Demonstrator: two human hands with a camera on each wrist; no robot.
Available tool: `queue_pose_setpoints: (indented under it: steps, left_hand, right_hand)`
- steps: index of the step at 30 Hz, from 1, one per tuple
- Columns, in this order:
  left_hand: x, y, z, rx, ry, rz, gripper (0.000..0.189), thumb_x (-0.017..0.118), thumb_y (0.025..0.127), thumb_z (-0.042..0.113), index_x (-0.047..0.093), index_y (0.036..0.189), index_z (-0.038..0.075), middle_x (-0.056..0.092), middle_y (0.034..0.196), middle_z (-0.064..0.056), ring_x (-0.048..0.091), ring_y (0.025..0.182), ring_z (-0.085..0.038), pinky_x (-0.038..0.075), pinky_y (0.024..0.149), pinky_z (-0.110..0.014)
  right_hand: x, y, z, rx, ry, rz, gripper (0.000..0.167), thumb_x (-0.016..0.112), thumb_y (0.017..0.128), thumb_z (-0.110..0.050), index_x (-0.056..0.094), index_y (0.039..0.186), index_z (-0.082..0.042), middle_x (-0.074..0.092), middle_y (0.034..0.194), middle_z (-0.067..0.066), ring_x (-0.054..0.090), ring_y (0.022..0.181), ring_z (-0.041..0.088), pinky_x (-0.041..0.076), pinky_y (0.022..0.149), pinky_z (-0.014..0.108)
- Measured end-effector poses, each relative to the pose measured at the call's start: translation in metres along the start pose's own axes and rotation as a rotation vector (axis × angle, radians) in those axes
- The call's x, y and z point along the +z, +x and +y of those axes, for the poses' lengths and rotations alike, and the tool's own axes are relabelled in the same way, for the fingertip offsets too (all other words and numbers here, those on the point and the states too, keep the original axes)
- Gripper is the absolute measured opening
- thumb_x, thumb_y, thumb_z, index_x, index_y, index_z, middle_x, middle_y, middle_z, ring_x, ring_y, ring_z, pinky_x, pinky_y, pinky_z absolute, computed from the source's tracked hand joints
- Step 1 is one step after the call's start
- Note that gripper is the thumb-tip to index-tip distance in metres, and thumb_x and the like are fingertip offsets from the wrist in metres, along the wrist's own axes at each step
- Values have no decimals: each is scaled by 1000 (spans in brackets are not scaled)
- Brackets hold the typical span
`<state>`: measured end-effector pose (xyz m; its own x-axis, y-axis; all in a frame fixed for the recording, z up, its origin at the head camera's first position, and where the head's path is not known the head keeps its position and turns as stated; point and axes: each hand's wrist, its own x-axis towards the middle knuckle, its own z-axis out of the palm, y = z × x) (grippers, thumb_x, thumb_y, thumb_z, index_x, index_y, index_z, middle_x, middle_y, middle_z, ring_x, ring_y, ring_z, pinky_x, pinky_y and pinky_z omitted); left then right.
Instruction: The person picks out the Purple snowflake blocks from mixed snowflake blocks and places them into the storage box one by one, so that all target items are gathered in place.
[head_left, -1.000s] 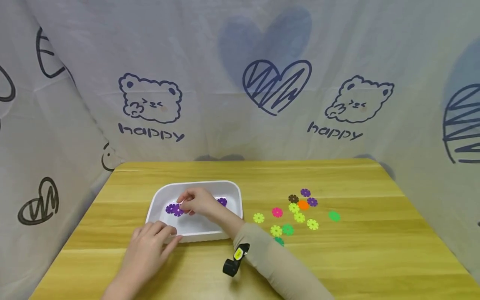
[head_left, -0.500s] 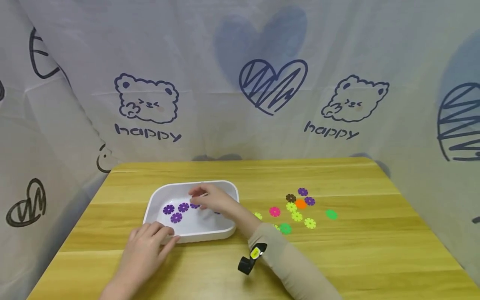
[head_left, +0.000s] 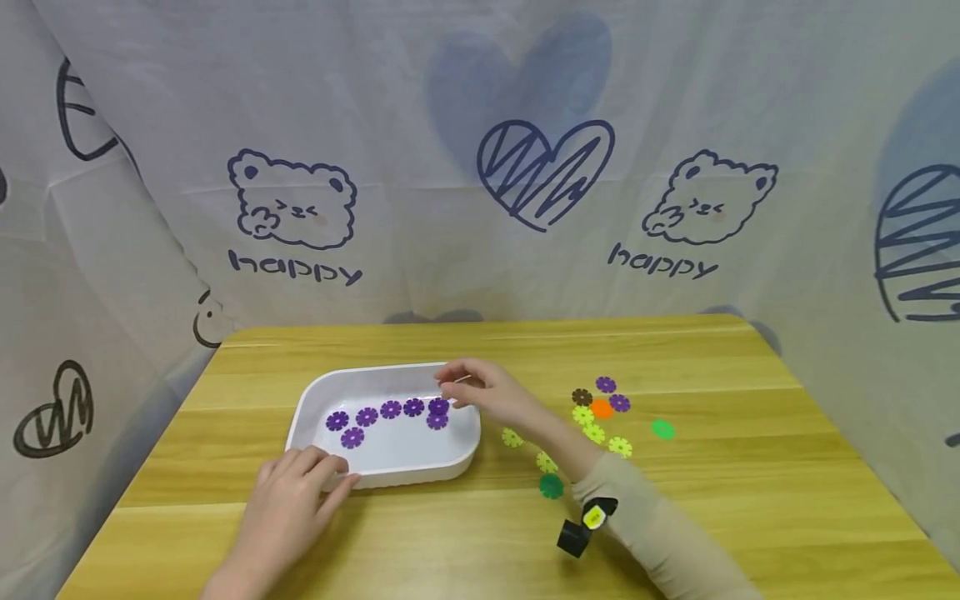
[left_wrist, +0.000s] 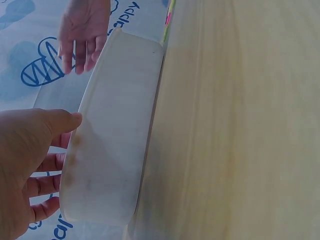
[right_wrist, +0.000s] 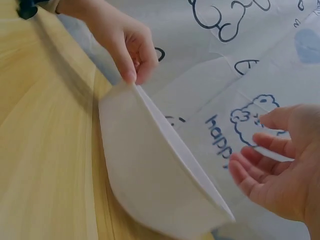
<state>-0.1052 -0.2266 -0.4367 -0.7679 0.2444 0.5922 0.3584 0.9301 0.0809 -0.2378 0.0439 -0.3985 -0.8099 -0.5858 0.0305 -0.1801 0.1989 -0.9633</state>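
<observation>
Several purple snowflake-shaped discs (head_left: 391, 409) lie inside a white plastic tray (head_left: 378, 478), most in a rough row, two overlapping at its right end. My left hand (head_left: 296, 492) holds the tray's near left rim; in the left wrist view its thumb (left_wrist: 65, 121) is on the rim, with the other fingers over the edge. My right hand (head_left: 487, 392) hovers by the tray's right end, fingers loosely bent and nothing between them. The right wrist view shows that hand (right_wrist: 280, 165) apart from the tray wall (right_wrist: 150, 170).
Right of the tray, loose discs are scattered on the wooden table (head_left: 750, 500): yellow-green (head_left: 620, 447), purple (head_left: 606, 384), brown (head_left: 582, 397), orange (head_left: 602, 408), bright green (head_left: 663, 429) and dark green (head_left: 551, 486). My right forearm hides part of this area. A printed curtain (head_left: 420, 250) hangs behind.
My right hand has moved right, from above the discs at the tray's left to its right end. Discs that were bunched at the left now lie spaced out. My left hand stays on the rim.
</observation>
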Motion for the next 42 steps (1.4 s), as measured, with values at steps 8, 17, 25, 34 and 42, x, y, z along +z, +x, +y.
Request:
queue_pose_setpoints:
  steps: [8, 17, 25, 34, 42]
  left_hand:
    - [2, 1, 0, 13, -2, 11, 19, 79, 75, 30, 69, 85, 17, 64, 85, 5, 57, 79, -17, 43, 72, -41]
    - [1, 0, 1, 3, -8, 5, 18, 79, 76, 29, 68, 85, 17, 63, 84, 5, 56, 79, -17, 42, 73, -41]
    - [2, -1, -1, -12, -8, -18, 18, 77, 77, 30, 68, 85, 18, 62, 84, 5, 56, 80, -18, 42, 75, -41]
    - [1, -1, -1, -18, -11, -22, 18, 77, 77, 30, 68, 86, 17, 62, 83, 5, 57, 80, -18, 42, 76, -42]
    - [1, -1, 0, -22, -7, -25, 17, 77, 77, 30, 68, 86, 18, 63, 84, 5, 57, 81, -18, 41, 75, -40]
  right_hand:
    - [-44, -38, 8, -103, -8, 163, 33, 56, 99, -19, 55, 125, 1, 61, 121, 19, 62, 109, 30, 54, 92, 33]
    - [-92, -76, 18, -101, -124, 319, 32, 56, 99, -19, 55, 125, 1, 62, 120, 19, 62, 100, 4, 53, 84, 22]
    - [-127, -101, 38, -71, -183, 416, 32, 56, 99, -20, 56, 123, 3, 65, 109, -2, 62, 94, -1, 52, 84, 17]
    - [-159, -115, 70, -4, -204, 491, 39, 55, 100, -23, 53, 125, 6, 61, 103, -13, 60, 93, -4, 52, 84, 16]
    - [-171, -120, 94, 152, -197, 490, 40, 56, 99, -19, 51, 128, 7, 56, 123, 24, 57, 98, 5, 50, 87, 20]
